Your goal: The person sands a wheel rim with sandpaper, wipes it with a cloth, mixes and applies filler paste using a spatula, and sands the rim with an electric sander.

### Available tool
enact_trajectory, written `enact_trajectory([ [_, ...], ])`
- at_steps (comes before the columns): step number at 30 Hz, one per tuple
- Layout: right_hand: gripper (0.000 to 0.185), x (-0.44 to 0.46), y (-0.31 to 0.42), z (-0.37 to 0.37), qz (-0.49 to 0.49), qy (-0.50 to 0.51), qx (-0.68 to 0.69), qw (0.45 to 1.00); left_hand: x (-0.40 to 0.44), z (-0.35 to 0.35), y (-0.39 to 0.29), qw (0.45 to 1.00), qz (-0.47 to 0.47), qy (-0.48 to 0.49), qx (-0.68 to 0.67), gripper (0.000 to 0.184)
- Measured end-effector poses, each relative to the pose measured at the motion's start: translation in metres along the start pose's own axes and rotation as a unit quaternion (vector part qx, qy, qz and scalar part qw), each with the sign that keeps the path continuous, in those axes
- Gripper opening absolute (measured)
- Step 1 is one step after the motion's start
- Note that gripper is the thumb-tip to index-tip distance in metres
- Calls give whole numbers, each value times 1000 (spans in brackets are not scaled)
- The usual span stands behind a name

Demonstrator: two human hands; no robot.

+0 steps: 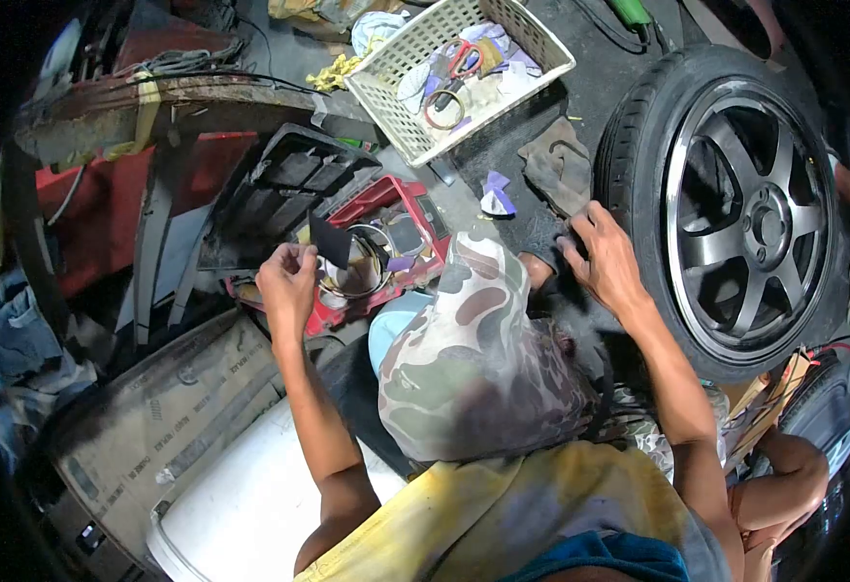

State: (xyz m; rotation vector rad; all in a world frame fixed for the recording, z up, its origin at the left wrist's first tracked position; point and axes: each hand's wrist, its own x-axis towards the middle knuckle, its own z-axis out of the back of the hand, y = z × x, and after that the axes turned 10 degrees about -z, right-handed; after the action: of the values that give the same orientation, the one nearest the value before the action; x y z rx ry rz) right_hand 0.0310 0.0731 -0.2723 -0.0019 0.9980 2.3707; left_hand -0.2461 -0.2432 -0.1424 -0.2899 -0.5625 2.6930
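We've got a big silver-spoked wheel with a black tyre [768,228] on our right, a cream latticed plastic basket [386,121], then an open red plastic toolbox [343,312]; right hand [604,257] loosely spread beside the tyre, left hand [286,284] pinching a thin, dark, flat sheet [330,242] over the toolbox.

A small, thin, dark-grey four-sided sheet [330,241] stays flat and tilted, I see, pinched near one edge in the left hand [289,278]. Close beside the right hand [602,257] is a big black-tyred wheel with a grey metal spoked rim [768,228], its hub and some tread showing.
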Motion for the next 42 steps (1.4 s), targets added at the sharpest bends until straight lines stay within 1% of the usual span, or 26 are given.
enact_trajectory([
  [1,33,-2,1,-3,-3,0,3,1000,-1,6,-16,993,13,34,-116,18],
  [3,36,-3,5,-5,-9,4,124,992,1,10,-49,986,-5,50,-160,17],
  [4,36,0,15,4,-16,-5,122,992,4,7,-65,976,-22,67,-207,17],
  [6,51,7,38,22,-130,109,273,947,7,-2,-90,973,-55,89,-207,16],
  [9,78,13,43,18,-124,102,416,895,10,-22,-114,937,-44,135,-319,16],
  [10,80,16,45,17,-133,109,458,872,11,-30,-119,935,-47,145,-320,16],
  [13,70,21,40,4,-148,120,498,846,11,-47,-125,901,-31,190,-389,17],
  [15,57,20,42,5,-133,167,553,805,13,-47,-119,925,-41,166,-340,15],
  [16,44,15,46,10,-156,144,535,818,14,-45,-108,931,-45,147,-331,16],
  [18,33,10,33,10,-129,93,432,888,16,-27,-72,952,-49,134,-272,18],
  [19,33,7,23,6,-130,91,431,888,18,-14,-53,963,-38,140,-228,19],
  [20,27,1,10,-4,-94,83,351,928,19,-2,-34,972,-25,146,-184,20],
  [21,22,-4,2,-16,-59,76,267,959,22,6,-4,981,-13,153,-119,21],
  [22,22,-7,-2,-27,-61,77,265,959,22,10,2,986,-1,160,-54,21],
  [23,19,-7,-5,-38,-42,67,189,979,19,12,6,984,-51,145,85,22],
  [24,17,-8,-8,-51,-25,57,112,992,20,5,-2,984,-52,147,84,22],
  [26,18,8,-11,-82,-28,71,97,992,27,-20,-21,988,-110,106,29,24],
  [27,22,20,-6,-102,-57,66,44,995,30,-38,-43,986,-89,144,1,27],
  [28,26,35,0,-120,-84,59,-7,995,33,-61,-50,980,-120,159,12,29],
  [30,32,67,11,-146,-125,99,-91,983,38,-107,-81,952,-261,160,-9,22],
  [32,27,83,-2,-193,-79,-3,-223,972,46,-138,-117,938,-261,218,-65,27],
  [34,28,88,-5,-196,-80,27,-207,975,50,-154,-156,914,-342,214,-38,21],
  [36,28,80,-11,-188,-23,-9,-81,996,54,-163,-183,890,-387,232,-68,18],
  [38,30,57,9,-145,-47,-11,-19,999,54,-164,-204,881,-370,278,-97,18],
  [40,30,23,21,-98,-42,-48,146,987,56,-174,-200,865,-367,316,-134,21],
  [42,28,-13,21,-48,-93,25,235,967,56,-172,-203,815,-363,430,-138,18],
])
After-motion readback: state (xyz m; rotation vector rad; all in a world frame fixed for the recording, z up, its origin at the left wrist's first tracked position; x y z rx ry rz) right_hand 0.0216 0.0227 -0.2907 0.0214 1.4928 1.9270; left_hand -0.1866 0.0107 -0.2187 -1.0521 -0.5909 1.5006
